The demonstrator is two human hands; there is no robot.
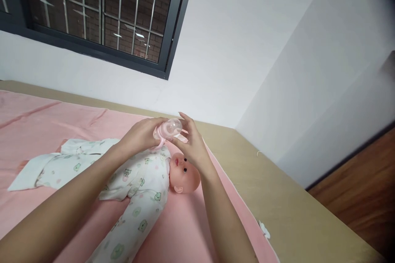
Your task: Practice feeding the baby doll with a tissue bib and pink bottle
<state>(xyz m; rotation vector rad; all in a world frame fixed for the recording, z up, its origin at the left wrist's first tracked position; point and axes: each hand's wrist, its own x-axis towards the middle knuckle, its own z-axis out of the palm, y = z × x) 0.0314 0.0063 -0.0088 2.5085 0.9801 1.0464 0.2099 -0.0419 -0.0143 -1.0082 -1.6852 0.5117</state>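
A baby doll (185,176) in a white printed romper (140,189) lies on its back on a pink sheet (46,123), head to the right. Above its chest both hands hold a small pink baby bottle with a clear cap (168,129). My left hand (142,133) wraps the pink body of the bottle from the left. My right hand (191,141) pinches the clear cap end with fingertips from the right.
The pink sheet covers a tan mattress (277,197) whose bare edge runs along the right side. A white wall and a barred dark window (101,12) stand behind. Wooden floor (364,201) shows at the right. A small white scrap (264,229) lies at the sheet's edge.
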